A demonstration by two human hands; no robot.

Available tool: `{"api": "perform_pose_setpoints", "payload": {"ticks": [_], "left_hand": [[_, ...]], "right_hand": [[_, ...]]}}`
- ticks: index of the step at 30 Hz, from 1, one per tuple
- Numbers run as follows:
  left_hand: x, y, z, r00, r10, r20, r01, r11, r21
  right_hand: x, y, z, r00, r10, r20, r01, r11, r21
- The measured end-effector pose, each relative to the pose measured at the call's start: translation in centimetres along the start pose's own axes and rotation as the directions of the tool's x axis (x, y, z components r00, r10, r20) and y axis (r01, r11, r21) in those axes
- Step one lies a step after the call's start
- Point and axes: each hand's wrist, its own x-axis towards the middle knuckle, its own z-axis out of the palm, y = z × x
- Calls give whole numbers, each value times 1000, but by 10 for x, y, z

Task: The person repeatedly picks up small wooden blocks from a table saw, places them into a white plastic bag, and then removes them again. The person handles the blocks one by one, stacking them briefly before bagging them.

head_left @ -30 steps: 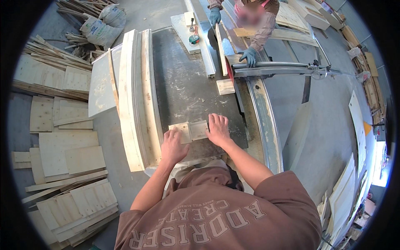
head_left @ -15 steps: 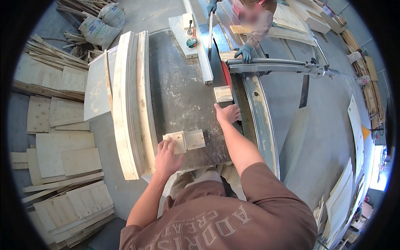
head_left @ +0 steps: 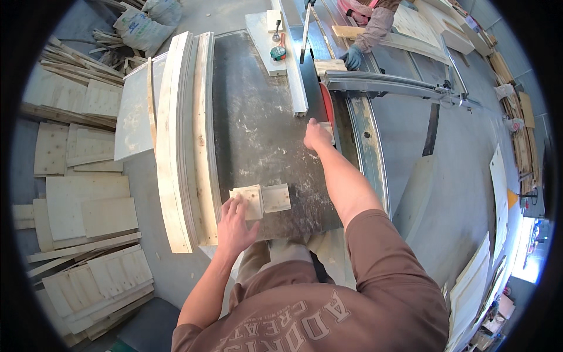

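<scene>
My left hand [head_left: 236, 227] rests at the near left edge of a small stack of square plywood pieces [head_left: 252, 201], its fingertips on top and its thumb spread apart. Another thin plywood piece [head_left: 277, 198] lies against the stack's right side. Farther off, my right hand [head_left: 317, 136] is closed at the left side of a small wooden block [head_left: 329, 131], which it partly hides. Just beyond that block stands the red saw blade [head_left: 326, 104], close to my knuckles.
Long boards [head_left: 186, 141] stand along the left side of the dark saw table [head_left: 252, 135]. A metal fence [head_left: 296, 88] runs ahead, beside a green-and-red tool [head_left: 278, 53]. Across the table, a co-worker's gloved hand [head_left: 352, 57] touches another wood block [head_left: 329, 66].
My right hand has moved forward and closed at the wooden block, which now sits slightly farther right by the blade. The co-worker's gloved hand has shifted. My left hand stays at the stack.
</scene>
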Motion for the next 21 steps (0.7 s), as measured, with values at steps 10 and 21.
{"api": "perform_pose_setpoints", "payload": {"ticks": [10,21], "left_hand": [[-1,-8,5,998,51,-46,-51,999,-2],[-3,-14,7,998,55,-29,-55,998,4]], "right_hand": [[-157,15,41,993,-63,95,49,989,140],[-176,18,59,949,201,-242,-163,973,165]]}}
